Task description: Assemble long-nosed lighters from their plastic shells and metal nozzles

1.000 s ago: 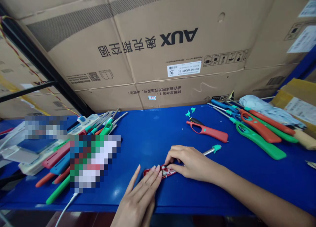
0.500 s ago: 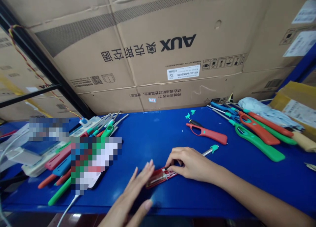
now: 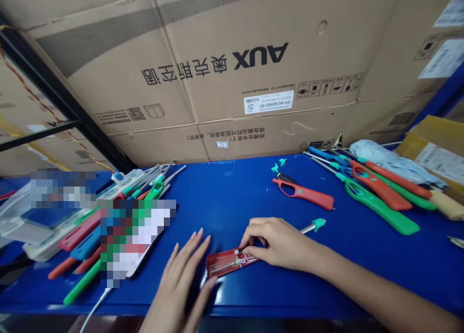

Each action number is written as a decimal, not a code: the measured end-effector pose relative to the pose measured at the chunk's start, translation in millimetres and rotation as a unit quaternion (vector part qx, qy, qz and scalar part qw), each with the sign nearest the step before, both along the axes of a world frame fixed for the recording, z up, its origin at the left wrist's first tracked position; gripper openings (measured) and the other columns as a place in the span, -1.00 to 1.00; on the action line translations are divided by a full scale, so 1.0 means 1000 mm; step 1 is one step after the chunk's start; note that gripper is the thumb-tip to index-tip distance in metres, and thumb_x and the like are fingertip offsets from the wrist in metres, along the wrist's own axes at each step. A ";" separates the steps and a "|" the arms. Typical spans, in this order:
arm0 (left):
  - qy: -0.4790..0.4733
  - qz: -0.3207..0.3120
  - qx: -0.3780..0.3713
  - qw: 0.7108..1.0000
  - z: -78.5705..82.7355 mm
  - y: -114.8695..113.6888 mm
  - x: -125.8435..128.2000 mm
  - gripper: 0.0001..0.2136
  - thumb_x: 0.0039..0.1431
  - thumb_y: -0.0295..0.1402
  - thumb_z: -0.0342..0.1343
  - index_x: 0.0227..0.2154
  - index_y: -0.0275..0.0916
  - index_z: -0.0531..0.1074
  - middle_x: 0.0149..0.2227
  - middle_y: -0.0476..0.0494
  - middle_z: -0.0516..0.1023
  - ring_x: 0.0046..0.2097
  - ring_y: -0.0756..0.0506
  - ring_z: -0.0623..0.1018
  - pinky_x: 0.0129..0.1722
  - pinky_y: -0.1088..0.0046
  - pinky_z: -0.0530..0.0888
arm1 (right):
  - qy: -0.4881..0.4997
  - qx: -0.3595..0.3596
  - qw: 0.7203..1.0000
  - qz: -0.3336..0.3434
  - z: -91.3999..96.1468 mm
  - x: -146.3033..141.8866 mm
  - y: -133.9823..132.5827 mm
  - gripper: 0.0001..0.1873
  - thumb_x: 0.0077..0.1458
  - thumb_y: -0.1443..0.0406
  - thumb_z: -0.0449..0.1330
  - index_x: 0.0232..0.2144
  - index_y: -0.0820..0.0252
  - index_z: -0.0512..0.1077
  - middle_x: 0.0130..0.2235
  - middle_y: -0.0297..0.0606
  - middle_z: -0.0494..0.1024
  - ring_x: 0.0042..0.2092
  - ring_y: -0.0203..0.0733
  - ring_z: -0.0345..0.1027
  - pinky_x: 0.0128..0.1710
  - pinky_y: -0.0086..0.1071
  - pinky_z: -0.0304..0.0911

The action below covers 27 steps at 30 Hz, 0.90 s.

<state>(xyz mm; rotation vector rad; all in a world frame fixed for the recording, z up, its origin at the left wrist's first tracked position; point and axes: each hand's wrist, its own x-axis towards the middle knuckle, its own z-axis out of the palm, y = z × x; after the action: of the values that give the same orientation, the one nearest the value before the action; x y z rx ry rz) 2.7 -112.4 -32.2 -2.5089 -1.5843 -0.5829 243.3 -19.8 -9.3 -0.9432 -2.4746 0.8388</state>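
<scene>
An opened red lighter half-shell of the long-necked kind lies on the blue table, its inner parts and white wire showing. My right hand bends over its right part, thumb and fingers pinched on a small black part with a white end. Beyond that hand a metal tube with a teal tip sticks out; where it joins the shell is hidden. My left hand is open, fingers spread, just left of the shell, its thumb close to the shell's lower left corner. Whether the thumb touches it I cannot tell.
A red lighter shell, a dark screwdriver and teal bits lie behind. Several lighters are piled right, near a green one, and left, near a blue one, beside a power strip. A large carton stands behind.
My left hand has moved left, away from the red half-shell, uncovering its left end. My right hand keeps its pinch at the shell. The view has shifted slightly.
</scene>
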 end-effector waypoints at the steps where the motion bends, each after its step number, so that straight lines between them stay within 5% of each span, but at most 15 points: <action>1: -0.006 0.002 -0.008 1.000 -0.001 0.001 -0.008 -0.48 0.26 -0.26 -0.03 0.25 -0.15 0.02 0.22 -0.23 0.27 0.20 -0.24 0.32 0.12 0.00 0.30 | 0.001 0.004 1.000 0.000 0.001 0.000 -0.001 -0.88 0.08 0.35 0.20 -0.30 0.09 0.51 -0.31 -0.38 0.48 -0.35 -0.35 0.32 -0.37 -0.50 0.15; 5: -0.020 -0.036 -0.042 0.998 -0.004 0.003 -0.021 -0.49 0.20 -0.26 0.10 0.19 -0.05 0.13 0.05 -0.11 0.49 0.03 -0.16 0.51 0.19 0.04 0.23 | 0.035 0.033 0.999 0.024 0.002 -0.003 -0.006 -0.82 0.11 0.22 0.20 -0.21 0.10 0.50 -0.24 -0.29 0.45 -0.22 -0.27 0.33 -0.24 -0.44 0.21; 10: -0.045 -0.071 -0.027 0.996 -0.001 0.005 0.003 -0.53 0.19 -0.29 0.12 0.15 -0.06 0.19 -0.05 -0.08 0.55 -0.06 -0.12 0.56 0.22 0.02 0.17 | 0.042 0.059 0.995 0.073 -0.005 -0.011 -0.011 -0.75 0.10 0.14 0.22 -0.20 0.11 0.51 -0.19 -0.26 0.43 -0.17 -0.25 0.31 -0.11 -0.37 0.20; 16: -0.067 -0.075 -0.027 0.995 -0.001 0.006 0.025 -0.59 0.18 -0.33 0.12 0.09 -0.13 0.25 -0.10 -0.09 0.54 -0.10 -0.12 0.57 0.21 -0.02 0.19 | 0.043 0.053 0.993 0.092 -0.009 -0.012 -0.011 -0.79 0.10 0.15 0.23 -0.31 0.16 0.52 -0.25 -0.27 0.48 -0.20 -0.26 0.34 -0.08 -0.36 0.20; 27: -0.064 -0.091 -0.016 0.994 0.001 0.011 0.026 -0.64 0.20 -0.36 0.09 0.06 -0.15 0.27 -0.15 -0.10 0.56 -0.15 -0.11 0.58 0.22 -0.05 0.15 | 0.049 0.063 0.991 0.108 -0.004 -0.012 -0.011 -0.85 0.09 0.25 0.22 -0.33 0.22 0.53 -0.28 -0.23 0.53 -0.25 -0.25 0.34 -0.18 -0.41 0.26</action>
<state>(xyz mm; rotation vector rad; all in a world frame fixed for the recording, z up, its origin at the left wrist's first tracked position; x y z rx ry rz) 29.1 -101.3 -31.6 -2.7086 -1.4233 -0.7609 231.1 -30.7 -13.3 -0.5828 -2.5399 0.7642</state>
